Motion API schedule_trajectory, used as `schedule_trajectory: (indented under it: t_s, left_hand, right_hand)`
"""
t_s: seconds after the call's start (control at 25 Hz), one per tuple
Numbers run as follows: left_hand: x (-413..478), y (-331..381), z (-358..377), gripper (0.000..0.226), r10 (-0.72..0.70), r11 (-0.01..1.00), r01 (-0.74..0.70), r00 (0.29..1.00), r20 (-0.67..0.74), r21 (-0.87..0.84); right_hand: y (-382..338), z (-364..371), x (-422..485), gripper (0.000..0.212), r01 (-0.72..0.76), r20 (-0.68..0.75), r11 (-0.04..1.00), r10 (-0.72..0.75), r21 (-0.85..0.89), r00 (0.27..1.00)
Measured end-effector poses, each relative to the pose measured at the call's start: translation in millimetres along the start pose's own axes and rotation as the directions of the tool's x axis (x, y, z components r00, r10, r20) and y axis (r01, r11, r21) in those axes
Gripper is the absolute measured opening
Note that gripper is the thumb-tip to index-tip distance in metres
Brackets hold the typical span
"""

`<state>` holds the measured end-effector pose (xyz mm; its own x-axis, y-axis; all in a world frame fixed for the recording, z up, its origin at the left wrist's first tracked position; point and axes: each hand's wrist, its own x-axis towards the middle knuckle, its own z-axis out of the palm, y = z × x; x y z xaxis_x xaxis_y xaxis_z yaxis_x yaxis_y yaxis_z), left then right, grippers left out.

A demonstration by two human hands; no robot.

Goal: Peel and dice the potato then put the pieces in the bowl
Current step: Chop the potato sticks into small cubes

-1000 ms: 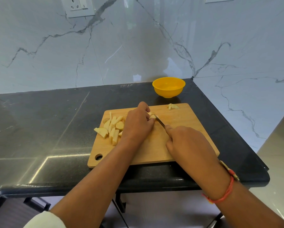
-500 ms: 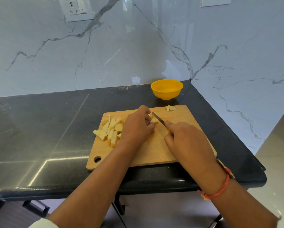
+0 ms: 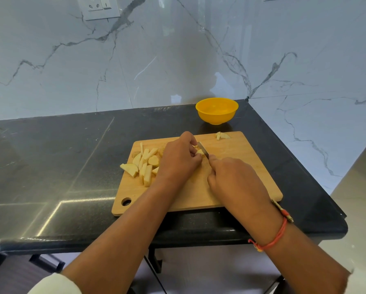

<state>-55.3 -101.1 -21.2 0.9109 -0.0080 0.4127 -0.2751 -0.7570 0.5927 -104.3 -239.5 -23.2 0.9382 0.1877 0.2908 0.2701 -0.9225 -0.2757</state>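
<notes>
Pinching the potato piece (image 3: 200,153), left hand (image 3: 179,161) steadies it; right hand (image 3: 234,180) grips knife (image 3: 203,149), blade apparently pointing away-left.

Hidden inside the right hand (image 3: 235,179): the whole handle of the knife (image 3: 203,150), only a short stretch of blade showing. Mostly covered by the curled fingers of the left hand (image 3: 179,160): the potato piece (image 3: 199,153) at the blade, shape not to be told. Tucked behind that hand, the right side of the heap of cut potato (image 3: 145,164). Cut off by the top edge: the wall socket (image 3: 98,7). Cut off at the bottom: the white sleeve (image 3: 54,284). Cannot tell the contents of the bowl (image 3: 216,118) through the glare.
</notes>
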Motion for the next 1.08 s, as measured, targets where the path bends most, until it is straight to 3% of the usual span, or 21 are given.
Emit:
schedule_trajectory:
  t_s: [0.36, 0.52, 0.72, 1.08]
  left_hand:
    - [1.2, -0.5, 0.1, 0.022, -0.01, 1.0, 0.011, 1.0, -0.018, 0.018]
    - [0.8, -0.9, -0.7, 0.022, -0.02, 1.0, 0.02, 1.0, -0.004, 0.006]
    - [-1.6, 0.3, -2.4, 0.023, -0.027, 1.0, 0.027, 0.999, 0.022, -0.014]
    - [-1.7, 0.7, -4.1, 0.025, -0.021, 1.0, 0.022, 0.999, 0.025, -0.023]
  right_hand:
    - [7.3, -14.4, -18.5, 0.054, 0.041, 0.106, 0.997, -0.033, -0.067, 0.994]
    - [10.6, -23.3, -24.6, 0.051, -0.002, 0.061, 0.998, 0.006, -0.055, 0.998]
    - [3.7, -11.1, -16.8, 0.049, 0.006, -0.096, 1.0, -0.008, -0.018, 0.995]
    - [4.6, 1.0, -6.1, 0.048, 0.026, -0.102, 0.999, -0.022, 0.033, 0.995]
